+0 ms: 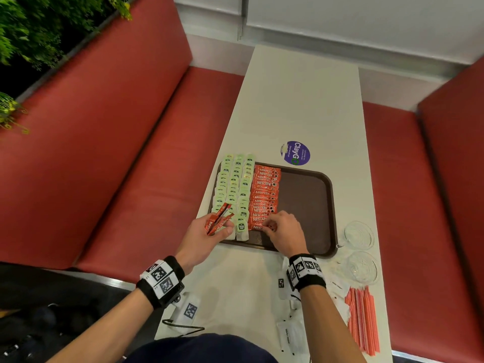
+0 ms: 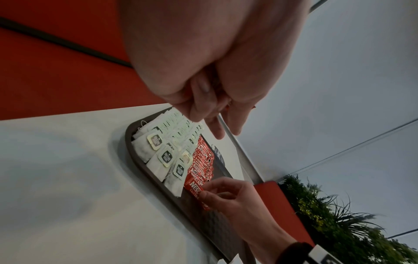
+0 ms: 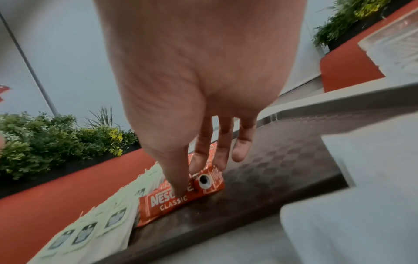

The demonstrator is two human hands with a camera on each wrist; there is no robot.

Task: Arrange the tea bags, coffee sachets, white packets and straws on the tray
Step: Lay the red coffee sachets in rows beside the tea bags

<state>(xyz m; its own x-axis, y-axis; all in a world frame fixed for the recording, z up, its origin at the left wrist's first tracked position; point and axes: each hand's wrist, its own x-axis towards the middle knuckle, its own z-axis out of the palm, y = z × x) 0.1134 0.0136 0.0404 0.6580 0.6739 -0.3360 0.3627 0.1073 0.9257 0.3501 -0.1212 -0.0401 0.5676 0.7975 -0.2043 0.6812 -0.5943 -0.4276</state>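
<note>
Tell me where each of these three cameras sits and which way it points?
Head: on the head, looking down at the tray; both forearms and hands show.
Left wrist: along the left hand toward tea bags.
Right wrist: along the right hand, fingers on a coffee sachet.
Shared: all three show that sachet and the tray.

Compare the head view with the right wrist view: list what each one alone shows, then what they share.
Only the head view shows the left hand gripping spare red coffee sachets, the bundle of orange straws, the two clear glass cups and the round purple sticker.

Only the right wrist view shows the word CLASSIC printed on the nearest red Nescafe sachet, under the right hand's thumb.

Both show the right hand on that sachet, the pale green tea bags and the dark brown plastic tray.
</note>
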